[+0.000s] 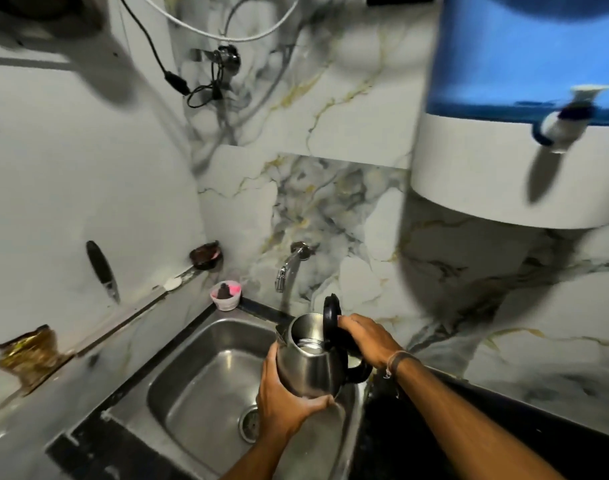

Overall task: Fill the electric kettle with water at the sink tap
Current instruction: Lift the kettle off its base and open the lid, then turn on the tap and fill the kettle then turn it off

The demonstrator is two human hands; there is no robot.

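Note:
The steel electric kettle [313, 367] is held over the right part of the steel sink [199, 386], its black lid [332, 315] flipped up and the mouth open. My left hand [284, 401] cups the kettle's base and side from below. My right hand [369, 339] is wrapped over the black handle near the lid hinge. The chrome tap [289, 266] juts from the marble wall above and left of the kettle; no water stream shows. The kettle sits below and slightly right of the spout.
A blue-and-white water purifier [504, 133] with its own small tap [559, 128] hangs at the upper right. A pink cup [226, 295] stands at the sink's back-left corner. A knife [102, 268] hangs on the left wall. The black counter [504, 417] runs to the right.

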